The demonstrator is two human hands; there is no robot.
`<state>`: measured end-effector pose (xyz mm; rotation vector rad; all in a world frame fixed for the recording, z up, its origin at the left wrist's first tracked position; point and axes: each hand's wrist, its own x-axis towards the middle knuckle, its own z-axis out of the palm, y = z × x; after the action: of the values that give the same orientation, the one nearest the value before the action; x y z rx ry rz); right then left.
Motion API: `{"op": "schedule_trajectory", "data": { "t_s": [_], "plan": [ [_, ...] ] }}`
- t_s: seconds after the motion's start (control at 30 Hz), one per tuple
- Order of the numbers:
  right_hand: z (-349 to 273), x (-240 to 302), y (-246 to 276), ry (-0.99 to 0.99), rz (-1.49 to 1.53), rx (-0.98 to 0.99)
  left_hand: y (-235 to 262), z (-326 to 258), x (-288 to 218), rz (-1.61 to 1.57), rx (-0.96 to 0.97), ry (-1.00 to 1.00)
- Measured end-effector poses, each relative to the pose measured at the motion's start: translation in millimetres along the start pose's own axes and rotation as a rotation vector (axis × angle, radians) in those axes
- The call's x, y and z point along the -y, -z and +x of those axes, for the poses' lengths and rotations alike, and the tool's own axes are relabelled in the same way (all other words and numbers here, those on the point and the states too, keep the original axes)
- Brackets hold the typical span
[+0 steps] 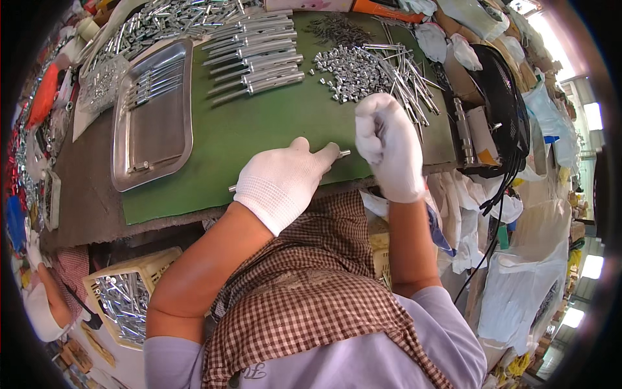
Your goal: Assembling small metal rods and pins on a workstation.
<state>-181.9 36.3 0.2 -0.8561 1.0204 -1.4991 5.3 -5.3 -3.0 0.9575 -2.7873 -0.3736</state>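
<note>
Left hand [280,181] gripped a thin metal rod [342,153] low over the green mat [259,139]; right hand [387,144] was fisted beside its tip, contents hidden. Finished pieces [259,61] lay in a row; many loose small parts [350,68] and rods remained. Probably midway. Tray [152,117] nearly bare on the worktop [87,207].

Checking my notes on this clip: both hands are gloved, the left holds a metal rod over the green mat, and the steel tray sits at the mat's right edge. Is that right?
One thing is off. The tray sits at the left edge of the green mat, not the right, as the head view shows. The rest stands: both hands wear white gloves, and the left hand holds a metal rod over the mat, with the right hand closed in a fist beside it.
</note>
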Motion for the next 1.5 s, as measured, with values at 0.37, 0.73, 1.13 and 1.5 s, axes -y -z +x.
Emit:
{"op": "schedule_trajectory", "data": {
  "t_s": [0.37,0.73,1.13,1.5],
  "plan": [
    [11,-36,-18,0.199,0.3,-0.057,5,7,-4,0.072,0.04,0.0],
    [-15,-29,0,0.198,-0.08,-0.284,5,-6,-8,0.025,-0.031,0.137],
    [-160,47,107,-0.343,-0.848,-0.219,4,50,59,0.188,-0.416,0.024],
    [-101,23,68,-0.027,-0.605,0.08,-8,53,95,0.071,-0.254,0.061]
  ]
}}
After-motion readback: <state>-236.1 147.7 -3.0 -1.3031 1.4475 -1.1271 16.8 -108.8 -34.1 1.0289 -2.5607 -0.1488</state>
